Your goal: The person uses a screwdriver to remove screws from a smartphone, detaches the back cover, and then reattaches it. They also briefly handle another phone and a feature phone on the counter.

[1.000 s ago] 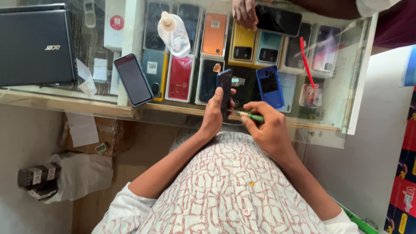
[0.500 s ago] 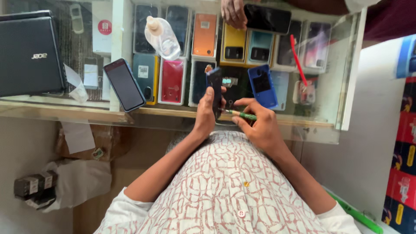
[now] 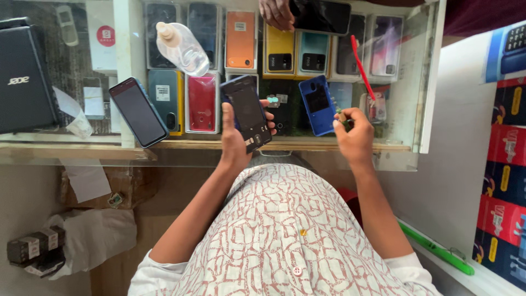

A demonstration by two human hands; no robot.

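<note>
While the left hand [image 3: 234,143] clasps a dark phone [image 3: 247,112] at frame centre, its grip thumb-and-fingertips only, the phone could slip onto the glass tabletop [image 3: 76,151]. Right hand [image 3: 355,137] pinches a small tool (hard to identify). Boxed phones fill the showcase [image 3: 205,101] beneath.

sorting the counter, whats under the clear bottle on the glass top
Under the clear bottle, through the glass counter, lie displayed phones; it partly covers a dark one, hiding that part.
</note>
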